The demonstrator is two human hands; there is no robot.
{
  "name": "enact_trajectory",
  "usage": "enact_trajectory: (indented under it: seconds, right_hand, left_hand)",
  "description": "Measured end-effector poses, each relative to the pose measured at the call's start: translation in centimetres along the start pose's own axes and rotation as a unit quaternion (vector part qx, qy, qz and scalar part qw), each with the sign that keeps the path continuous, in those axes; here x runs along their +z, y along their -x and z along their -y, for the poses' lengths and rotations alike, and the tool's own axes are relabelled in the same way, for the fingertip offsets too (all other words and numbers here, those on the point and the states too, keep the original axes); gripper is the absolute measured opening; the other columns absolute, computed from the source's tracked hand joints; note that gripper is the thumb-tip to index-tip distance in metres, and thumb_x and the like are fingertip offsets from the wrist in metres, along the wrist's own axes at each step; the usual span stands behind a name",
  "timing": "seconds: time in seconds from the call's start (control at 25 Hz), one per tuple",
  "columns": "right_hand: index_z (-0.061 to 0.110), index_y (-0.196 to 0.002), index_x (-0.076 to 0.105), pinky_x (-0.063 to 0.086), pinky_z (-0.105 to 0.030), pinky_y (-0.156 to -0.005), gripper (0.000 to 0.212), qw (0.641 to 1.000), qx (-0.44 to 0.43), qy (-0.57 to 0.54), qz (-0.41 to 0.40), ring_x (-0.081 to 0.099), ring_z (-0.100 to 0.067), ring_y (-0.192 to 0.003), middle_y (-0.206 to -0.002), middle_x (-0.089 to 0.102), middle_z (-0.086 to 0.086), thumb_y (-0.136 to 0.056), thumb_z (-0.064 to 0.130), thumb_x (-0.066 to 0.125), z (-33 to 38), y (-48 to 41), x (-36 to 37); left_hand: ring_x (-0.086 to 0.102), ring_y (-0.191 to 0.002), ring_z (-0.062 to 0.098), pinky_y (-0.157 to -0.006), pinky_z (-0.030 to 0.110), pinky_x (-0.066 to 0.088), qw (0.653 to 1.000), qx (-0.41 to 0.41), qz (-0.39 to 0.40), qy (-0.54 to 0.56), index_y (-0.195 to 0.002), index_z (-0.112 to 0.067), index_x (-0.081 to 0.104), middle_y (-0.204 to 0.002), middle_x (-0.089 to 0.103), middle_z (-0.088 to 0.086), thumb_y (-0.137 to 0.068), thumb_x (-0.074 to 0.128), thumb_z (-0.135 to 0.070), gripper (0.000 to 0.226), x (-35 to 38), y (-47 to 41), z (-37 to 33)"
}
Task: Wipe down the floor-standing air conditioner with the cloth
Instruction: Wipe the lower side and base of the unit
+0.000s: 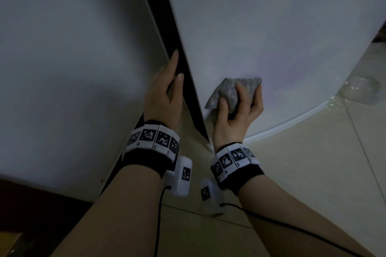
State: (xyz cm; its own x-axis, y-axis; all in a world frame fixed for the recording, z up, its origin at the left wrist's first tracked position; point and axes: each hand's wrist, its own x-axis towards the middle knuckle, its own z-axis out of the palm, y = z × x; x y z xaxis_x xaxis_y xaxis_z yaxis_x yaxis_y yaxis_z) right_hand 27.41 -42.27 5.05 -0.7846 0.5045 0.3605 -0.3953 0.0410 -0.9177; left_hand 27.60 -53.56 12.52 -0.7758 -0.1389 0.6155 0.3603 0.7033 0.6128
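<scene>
The white floor-standing air conditioner (271,27) fills the upper right, its rounded front running down to a curved base on the floor. A black grille strip (167,27) runs down its left edge. My right hand (236,115) grips a bunched grey cloth (229,92) and presses it against the lower front of the unit, near the grille. My left hand (165,92) rests on the grille edge with its fingers straight, the tips lying in the dark slot. Both wrists wear bands with black-and-white markers.
A white wall (73,58) stands at the left, close to the unit. Beige floor tiles (313,173) spread below and right. A clear plastic object (361,87) lies on the floor by the base. Black cables trail from both wrist bands.
</scene>
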Motion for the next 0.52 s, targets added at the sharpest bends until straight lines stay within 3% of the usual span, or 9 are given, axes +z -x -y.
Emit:
enact_trajectory:
  seconds: [0.08, 0.16, 0.28, 0.52]
  right_hand:
    - [0.025, -0.119, 0.051, 0.018, -0.029, -0.117, 0.042, 0.999, -0.012, 0.01, 0.036, 0.015, -0.03, -0.142, -0.146, 0.016, -0.013, -0.086, 0.003, 0.063, 0.1, 1.6, 0.6]
    - [0.025, -0.116, 0.054, 0.019, -0.032, -0.117, 0.042, 0.998, -0.035, 0.018, 0.046, 0.018, -0.032, -0.141, -0.143, 0.019, -0.012, -0.084, 0.001, 0.065, -0.5, 1.5, 0.4]
    - [0.021, -0.119, 0.055, 0.021, -0.023, -0.115, 0.04, 1.0, -0.014, 0.016, 0.012, 0.02, -0.028, -0.14, -0.146, 0.02, -0.017, -0.085, 0.003, 0.064, -0.9, 0.7, -0.1]
    - [0.026, -0.118, 0.053, 0.023, -0.044, -0.115, 0.041, 0.998, -0.032, 0.03, 0.033, 0.02, -0.033, -0.141, -0.147, 0.018, -0.019, -0.085, 0.003, 0.064, -0.1, 0.6, -0.3]
  left_hand:
    - [0.046, -0.116, -0.007, -0.099, 0.015, 0.039, 1.0, -0.004, 0.007, -0.003, -0.138, -0.041, 0.03, -0.121, 0.046, -0.027, -0.098, 0.039, -0.033, 0.042, 0.0, 0.1, 0.2]
    - [0.047, -0.116, -0.004, -0.097, 0.01, 0.038, 1.0, -0.008, 0.013, -0.003, -0.139, -0.036, 0.034, -0.119, 0.047, -0.025, -0.098, 0.039, -0.031, 0.041, -0.1, 0.3, 0.3]
    - [0.051, -0.115, 0.004, -0.096, 0.01, 0.038, 1.0, 0.005, 0.02, -0.01, -0.139, -0.032, 0.037, -0.119, 0.052, -0.017, -0.098, 0.04, -0.028, 0.04, -0.4, 0.4, 0.3]
    - [0.05, -0.125, 0.018, -0.106, 0.036, 0.039, 1.0, 0.0, 0.011, -0.006, -0.137, -0.022, 0.046, -0.134, 0.055, 0.006, -0.098, 0.041, -0.026, 0.04, -0.1, 0.1, -0.6]
